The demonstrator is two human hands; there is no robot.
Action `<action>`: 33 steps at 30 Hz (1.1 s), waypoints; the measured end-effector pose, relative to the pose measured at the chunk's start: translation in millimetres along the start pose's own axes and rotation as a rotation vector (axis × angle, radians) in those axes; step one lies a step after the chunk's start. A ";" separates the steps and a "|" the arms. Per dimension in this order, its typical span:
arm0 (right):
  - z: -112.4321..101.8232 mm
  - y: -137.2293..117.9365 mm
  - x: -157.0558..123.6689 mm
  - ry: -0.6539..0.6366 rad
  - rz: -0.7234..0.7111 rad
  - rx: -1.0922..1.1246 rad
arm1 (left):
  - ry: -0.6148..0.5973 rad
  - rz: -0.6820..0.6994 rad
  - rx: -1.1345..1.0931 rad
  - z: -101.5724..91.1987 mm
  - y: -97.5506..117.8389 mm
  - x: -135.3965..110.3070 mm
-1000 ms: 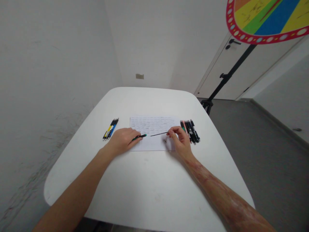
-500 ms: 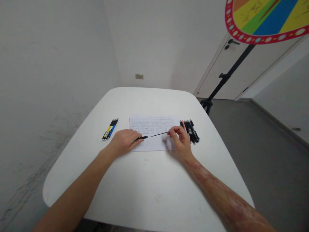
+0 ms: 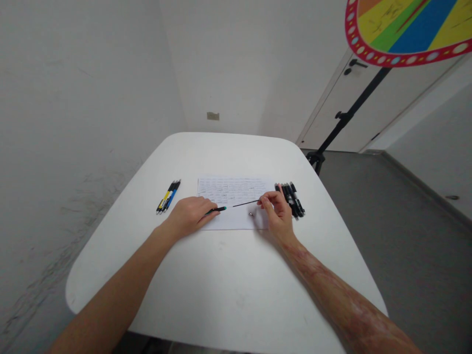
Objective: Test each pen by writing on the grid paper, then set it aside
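Observation:
My left hand (image 3: 191,215) is closed around a dark pen barrel (image 3: 220,209) with a green end, low over the sheet of paper. Pinched between the thumb and fingers of my right hand (image 3: 277,211) is a thin dark pen refill (image 3: 245,203). Its tip points left toward the barrel's end, with a small gap between them. A small metallic pen tip (image 3: 251,214) lies on the paper just left of my right hand. Under both hands, the paper (image 3: 236,223) bears lines of handwriting across its upper part.
Several pens (image 3: 168,197), yellow, blue and black, lie in a row at the left. Several mostly black pens (image 3: 293,199) lie just beyond my right hand. The white table (image 3: 228,280) meets a wall at the back. A colourful wheel (image 3: 405,29) stands on a black stand at the right.
My right hand and the refill have shifted very slightly to the right, widening the gap to the barrel a little. My left hand has hardly moved.

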State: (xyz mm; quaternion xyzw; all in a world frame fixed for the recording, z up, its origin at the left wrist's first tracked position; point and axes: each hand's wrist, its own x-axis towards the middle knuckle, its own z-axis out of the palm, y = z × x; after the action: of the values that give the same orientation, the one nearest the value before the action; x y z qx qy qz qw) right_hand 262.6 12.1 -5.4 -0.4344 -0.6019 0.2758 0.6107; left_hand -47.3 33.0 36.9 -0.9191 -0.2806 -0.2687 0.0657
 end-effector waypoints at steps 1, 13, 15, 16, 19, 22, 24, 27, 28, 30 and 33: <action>0.0 -0.1 0.1 -0.002 0.000 0.000 | -0.004 -0.002 0.002 -0.3 0.1 0.1; 0.2 -3.9 -1.5 -0.003 -0.038 0.020 | -0.048 0.071 0.075 -0.2 5.1 3.5; 0.4 -5.2 -1.7 -0.002 -0.055 0.032 | -0.058 0.092 0.097 -0.5 6.2 4.7; 0.6 -5.8 -1.8 -0.001 -0.062 0.039 | -0.057 0.098 0.104 -0.7 6.7 5.3; 0.9 -8.2 -2.1 0.011 -0.075 0.049 | -0.046 0.104 0.120 -0.9 8.2 6.7; 1.3 -11.1 -2.3 0.028 -0.071 0.039 | -0.044 0.109 0.124 -0.3 9.0 7.4; 1.9 -13.2 -2.1 0.034 -0.063 0.030 | -0.047 0.113 0.120 0.4 9.1 7.5; 3.0 -15.8 -1.4 0.047 -0.052 0.011 | -0.062 0.124 0.110 1.8 9.1 7.6; 3.3 -16.4 -1.2 0.053 -0.050 0.005 | -0.066 0.127 0.106 2.1 9.2 7.7; 3.7 -17.3 -0.9 0.063 -0.047 0.000 | -0.070 0.130 0.099 2.6 9.2 7.6; 3.7 -17.5 -0.9 0.062 -0.040 0.012 | -0.073 0.126 0.093 3.0 9.4 7.1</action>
State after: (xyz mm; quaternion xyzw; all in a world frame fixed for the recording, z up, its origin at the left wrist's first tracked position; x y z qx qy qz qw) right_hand 255.6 3.8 8.9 -0.4271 -0.5897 0.2535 0.6368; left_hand -35.8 29.4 38.4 -0.9401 -0.2365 -0.2168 0.1149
